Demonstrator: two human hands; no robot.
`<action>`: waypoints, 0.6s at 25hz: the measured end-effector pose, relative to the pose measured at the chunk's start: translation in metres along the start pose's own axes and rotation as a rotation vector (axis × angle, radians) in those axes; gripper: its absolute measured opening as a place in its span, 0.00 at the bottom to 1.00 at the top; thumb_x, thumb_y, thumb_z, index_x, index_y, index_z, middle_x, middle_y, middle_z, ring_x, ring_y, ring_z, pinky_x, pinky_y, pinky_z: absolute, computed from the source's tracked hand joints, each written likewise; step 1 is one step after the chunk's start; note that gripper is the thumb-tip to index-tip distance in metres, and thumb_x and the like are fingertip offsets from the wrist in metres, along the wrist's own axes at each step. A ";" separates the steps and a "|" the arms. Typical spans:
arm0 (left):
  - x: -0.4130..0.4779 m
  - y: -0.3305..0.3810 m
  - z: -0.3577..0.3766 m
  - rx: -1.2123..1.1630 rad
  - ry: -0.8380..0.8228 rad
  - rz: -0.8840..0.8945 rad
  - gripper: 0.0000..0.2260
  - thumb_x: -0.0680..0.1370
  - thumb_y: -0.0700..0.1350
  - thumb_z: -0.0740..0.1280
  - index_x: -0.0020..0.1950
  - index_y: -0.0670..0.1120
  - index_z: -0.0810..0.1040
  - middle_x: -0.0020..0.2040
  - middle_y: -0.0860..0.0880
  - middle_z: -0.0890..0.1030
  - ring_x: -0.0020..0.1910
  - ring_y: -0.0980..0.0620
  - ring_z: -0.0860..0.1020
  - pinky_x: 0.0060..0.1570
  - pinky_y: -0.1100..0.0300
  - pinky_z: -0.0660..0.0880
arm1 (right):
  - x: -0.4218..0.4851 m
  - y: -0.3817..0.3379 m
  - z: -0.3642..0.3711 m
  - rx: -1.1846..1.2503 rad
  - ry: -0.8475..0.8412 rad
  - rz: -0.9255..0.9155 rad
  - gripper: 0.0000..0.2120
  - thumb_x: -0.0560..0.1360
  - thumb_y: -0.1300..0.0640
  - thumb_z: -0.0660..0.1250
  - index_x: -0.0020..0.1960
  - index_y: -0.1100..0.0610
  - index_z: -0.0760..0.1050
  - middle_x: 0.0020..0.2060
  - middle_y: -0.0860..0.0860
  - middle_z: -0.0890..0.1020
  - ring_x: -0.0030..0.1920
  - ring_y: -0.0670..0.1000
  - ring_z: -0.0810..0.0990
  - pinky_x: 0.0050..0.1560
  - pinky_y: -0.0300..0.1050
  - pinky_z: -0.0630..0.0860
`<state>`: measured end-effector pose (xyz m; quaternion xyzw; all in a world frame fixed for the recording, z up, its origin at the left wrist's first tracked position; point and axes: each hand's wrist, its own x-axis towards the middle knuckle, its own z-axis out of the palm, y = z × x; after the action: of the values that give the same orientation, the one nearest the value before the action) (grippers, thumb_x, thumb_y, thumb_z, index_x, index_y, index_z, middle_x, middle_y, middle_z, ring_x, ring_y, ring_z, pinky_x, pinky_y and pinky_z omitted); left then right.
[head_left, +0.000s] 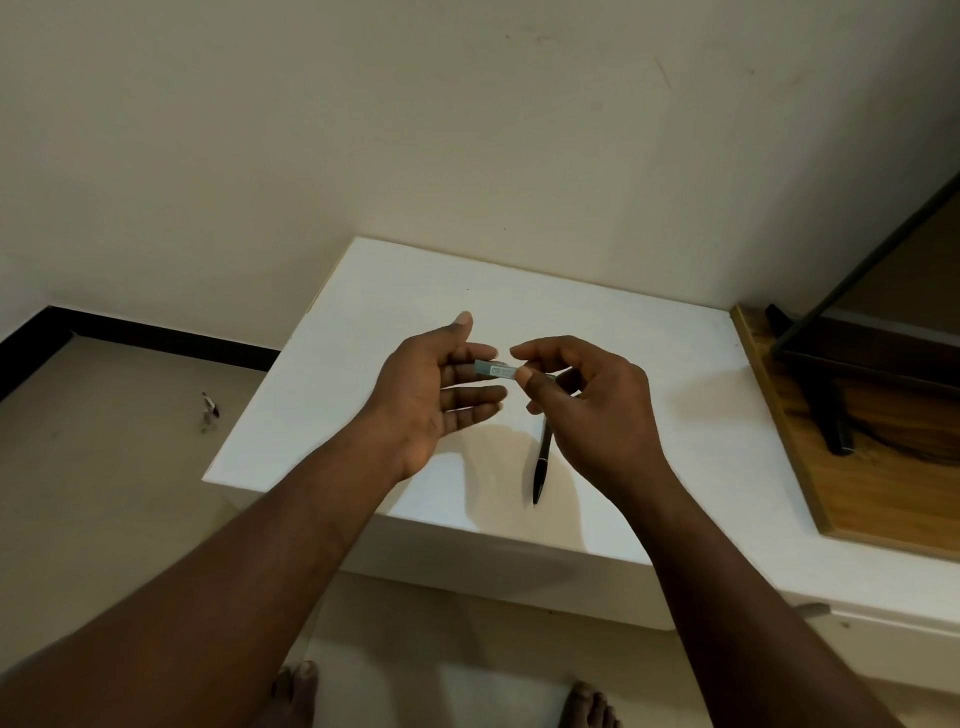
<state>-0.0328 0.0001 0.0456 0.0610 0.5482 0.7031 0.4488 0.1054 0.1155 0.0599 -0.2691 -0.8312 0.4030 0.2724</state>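
A person standing at a white table (649, 441) pinches one end of a small grey-green tube (496, 370) between the thumb and forefinger of the right hand (587, 405). The other fingers are curled loosely underneath. The tube is level in the air, above and just beyond the far end of a black pen (541, 467), which lies on the tabletop with its tip toward the near edge. The left hand (431, 395), to the left of the pen, is spread with the palm turned toward the tube and the fingers straight. Their tips meet the tube's free end, though it is not clear whether they actually touch it. The fingertip grip leaves most of the tube bare, apparently so the left hand can take it or steady it. The open palm looks ready to receive it rather than grasp it. What the tube is cannot be read from its small label. It may be a cap or refill for the pen, which would explain why the pen lies close under the hands. Well to the right of the pen, a wooden board (883, 467) carries the dark foot of a stand (836, 421). Far to the pen's left, a small object (210, 408) lies on the floor. The person's bare feet (296, 691) show below the table's near edge.
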 end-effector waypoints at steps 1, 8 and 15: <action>0.000 0.002 0.000 0.058 0.040 0.034 0.19 0.81 0.56 0.68 0.53 0.40 0.85 0.47 0.42 0.88 0.42 0.45 0.87 0.45 0.52 0.84 | 0.000 0.000 -0.001 0.002 0.005 0.012 0.09 0.79 0.57 0.73 0.56 0.47 0.86 0.42 0.40 0.86 0.39 0.49 0.86 0.42 0.40 0.80; 0.003 0.005 -0.002 0.228 0.087 0.136 0.10 0.82 0.45 0.67 0.51 0.41 0.86 0.44 0.44 0.89 0.37 0.48 0.86 0.39 0.56 0.84 | 0.003 0.001 -0.007 0.043 0.038 0.042 0.09 0.79 0.59 0.73 0.56 0.47 0.85 0.42 0.42 0.86 0.37 0.46 0.85 0.38 0.29 0.76; 0.003 0.003 -0.003 0.243 0.063 0.144 0.09 0.80 0.47 0.70 0.50 0.42 0.86 0.44 0.44 0.89 0.37 0.48 0.86 0.42 0.54 0.85 | 0.004 -0.001 -0.010 0.052 0.053 0.054 0.09 0.79 0.59 0.73 0.56 0.48 0.85 0.42 0.43 0.86 0.36 0.45 0.85 0.38 0.29 0.75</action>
<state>-0.0381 0.0002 0.0457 0.1322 0.6373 0.6634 0.3691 0.1091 0.1233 0.0671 -0.2951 -0.8052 0.4245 0.2904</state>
